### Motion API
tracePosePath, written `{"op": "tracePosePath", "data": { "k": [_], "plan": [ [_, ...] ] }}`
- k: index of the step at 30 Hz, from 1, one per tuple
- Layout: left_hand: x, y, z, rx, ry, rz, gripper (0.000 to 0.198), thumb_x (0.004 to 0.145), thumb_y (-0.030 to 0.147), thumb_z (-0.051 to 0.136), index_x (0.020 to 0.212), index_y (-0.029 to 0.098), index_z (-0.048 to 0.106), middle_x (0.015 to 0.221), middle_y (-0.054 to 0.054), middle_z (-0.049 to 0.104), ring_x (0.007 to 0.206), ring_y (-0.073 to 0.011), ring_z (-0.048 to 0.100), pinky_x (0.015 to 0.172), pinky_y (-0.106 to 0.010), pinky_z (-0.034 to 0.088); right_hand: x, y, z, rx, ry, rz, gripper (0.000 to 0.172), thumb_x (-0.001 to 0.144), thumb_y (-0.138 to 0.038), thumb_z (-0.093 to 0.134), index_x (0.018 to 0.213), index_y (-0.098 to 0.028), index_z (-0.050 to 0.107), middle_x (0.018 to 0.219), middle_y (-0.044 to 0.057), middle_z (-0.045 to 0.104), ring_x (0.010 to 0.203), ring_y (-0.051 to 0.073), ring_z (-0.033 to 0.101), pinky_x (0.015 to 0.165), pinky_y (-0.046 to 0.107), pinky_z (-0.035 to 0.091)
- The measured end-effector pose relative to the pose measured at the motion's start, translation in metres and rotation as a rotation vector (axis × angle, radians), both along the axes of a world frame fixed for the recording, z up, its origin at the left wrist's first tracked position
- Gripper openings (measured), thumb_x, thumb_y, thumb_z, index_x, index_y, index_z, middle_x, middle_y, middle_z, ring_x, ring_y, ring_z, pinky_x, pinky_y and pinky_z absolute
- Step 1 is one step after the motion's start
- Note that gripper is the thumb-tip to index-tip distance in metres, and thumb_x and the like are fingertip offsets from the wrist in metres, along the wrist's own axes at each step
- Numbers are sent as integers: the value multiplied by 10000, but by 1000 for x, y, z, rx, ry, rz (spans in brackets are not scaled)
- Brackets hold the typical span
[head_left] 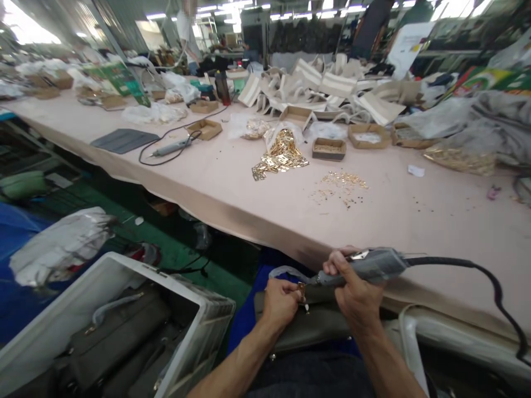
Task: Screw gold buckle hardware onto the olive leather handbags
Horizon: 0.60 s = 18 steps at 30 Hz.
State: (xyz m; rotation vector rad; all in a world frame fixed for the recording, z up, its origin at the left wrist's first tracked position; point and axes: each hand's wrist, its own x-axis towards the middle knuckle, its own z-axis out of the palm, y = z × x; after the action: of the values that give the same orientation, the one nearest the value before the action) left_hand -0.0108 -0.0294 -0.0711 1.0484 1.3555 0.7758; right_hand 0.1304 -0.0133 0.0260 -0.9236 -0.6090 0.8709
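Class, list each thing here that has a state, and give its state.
Left hand: pinching a gold fitting
Right hand: gripping a corded tool
Bag beneath the hands: open or shut, unclear
White crate: open-topped, holding bags
Second corded tool: lying down, unheld
Gold pieces: heaped, loose
Small cardboard box: open-topped
Dark bottle: upright

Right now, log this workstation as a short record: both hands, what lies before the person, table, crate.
Left hand: pinching a small metal fitting
Right hand: gripping a gray corded tool, its tip close to the fitting; contact unclear
Before the person: olive bag, under the hands
Table: pile of gold pieces, scattered small bits, second corded tool, heap of pale strips
Crate, on the left: dark bags
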Motion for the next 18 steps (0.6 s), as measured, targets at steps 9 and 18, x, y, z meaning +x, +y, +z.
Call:
{"op": "tracePosePath", "data": {
  "k": [9, 18],
  "plan": [
    [0, 0, -4, -52, -44, 4, 112, 665, 187, 707, 657, 156, 815, 639, -62, 715, 555, -169, 567, 532, -269, 405, -4, 3, -18, -1, -85, 27, 195, 828, -201, 813, 929, -178, 649, 720, -24, 598, 571, 118, 555, 579, 297, 481],
    [-1, 1, -1, -62, -45, 9, 126, 639, 149, 677, 616, 152, 801, 627, -64, 708, 562, -163, 558, 533, -259, 391, -7, 2, -25, -78, -225, 50, 174, 868, -272, 791, 928, -183, 654, 707, -16, 606, 575, 136, 575, 583, 303, 498]
  ]
}}
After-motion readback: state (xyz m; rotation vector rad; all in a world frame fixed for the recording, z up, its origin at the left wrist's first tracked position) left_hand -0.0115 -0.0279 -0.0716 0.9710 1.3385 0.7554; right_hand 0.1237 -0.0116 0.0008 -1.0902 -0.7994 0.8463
